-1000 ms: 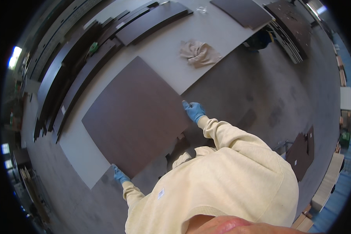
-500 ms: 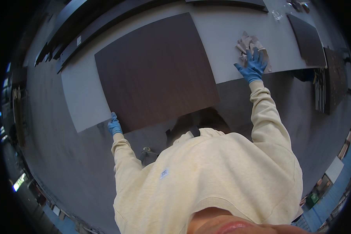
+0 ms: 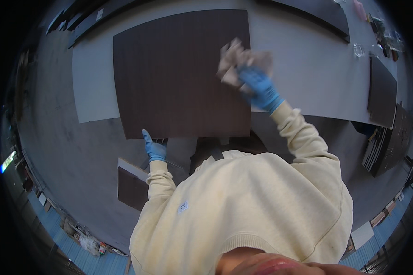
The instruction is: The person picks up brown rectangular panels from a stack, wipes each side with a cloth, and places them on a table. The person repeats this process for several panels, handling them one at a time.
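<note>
A dark brown wood-grain board (image 3: 179, 78) lies flat on the pale worktable in front of me. My left hand (image 3: 156, 149), in a blue glove, is at the board's near edge, its thumb over the top; the other fingers are hidden, apparently under the edge. My right hand (image 3: 258, 89), also gloved in blue and blurred by motion, holds a crumpled greyish-pink cloth (image 3: 234, 62). The cloth is over the board's right edge, partly above the pale surface; I cannot tell whether it touches the board.
The pale worktable (image 3: 303, 73) extends right of the board. Long dark panels (image 3: 314, 16) lie along its far side. A smaller dark panel (image 3: 383, 94) rests at the right end, with stacked boards (image 3: 387, 140) lower beside it. Another panel (image 3: 132, 185) is low at my left.
My right hand has taken up the cloth from the table and swung it left to the board's right edge. My left hand stays at the board's near edge.
</note>
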Available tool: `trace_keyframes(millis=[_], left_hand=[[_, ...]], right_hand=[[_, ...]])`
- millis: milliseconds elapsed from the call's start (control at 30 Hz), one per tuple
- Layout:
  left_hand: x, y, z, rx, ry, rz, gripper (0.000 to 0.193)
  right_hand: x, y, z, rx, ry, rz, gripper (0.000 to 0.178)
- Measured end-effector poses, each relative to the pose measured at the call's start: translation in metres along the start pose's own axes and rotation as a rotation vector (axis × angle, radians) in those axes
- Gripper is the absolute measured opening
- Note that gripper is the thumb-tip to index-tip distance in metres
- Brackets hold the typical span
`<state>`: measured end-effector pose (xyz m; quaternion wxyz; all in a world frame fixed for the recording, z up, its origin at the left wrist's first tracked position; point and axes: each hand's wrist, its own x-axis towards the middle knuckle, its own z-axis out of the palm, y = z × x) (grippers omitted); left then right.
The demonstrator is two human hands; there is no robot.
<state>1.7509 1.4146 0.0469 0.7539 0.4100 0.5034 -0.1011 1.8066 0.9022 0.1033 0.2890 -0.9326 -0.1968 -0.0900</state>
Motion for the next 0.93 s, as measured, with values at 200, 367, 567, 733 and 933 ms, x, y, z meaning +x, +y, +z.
trace_keyframes(millis=[200, 367, 567, 733, 933], left_hand=[[-0.001, -0.019, 0.042, -0.053, 0.077, 0.17, 0.061], [-0.002, -0.014, 0.045, -0.061, 0.12, 0.147, 0.06], [0.007, -0.016, 0.037, -0.179, 0.098, 0.094, 0.055], [0.011, -0.013, 0.029, -0.176, 0.054, 0.017, 0.057], [0.016, -0.012, 0.017, -0.082, 0.047, 0.011, 0.062]], right_hand=[[0.066, 0.005, 0.048, -0.168, -0.055, -0.137, 0.055], [0.209, 0.096, 0.052, -0.425, 0.157, -0.009, 0.052], [0.106, -0.032, 0.1, -0.217, -0.019, -0.276, 0.06], [0.017, -0.131, 0.081, 0.24, -0.3, -0.492, 0.056], [0.171, -0.013, 0.111, 0.081, -0.087, -0.298, 0.057]])
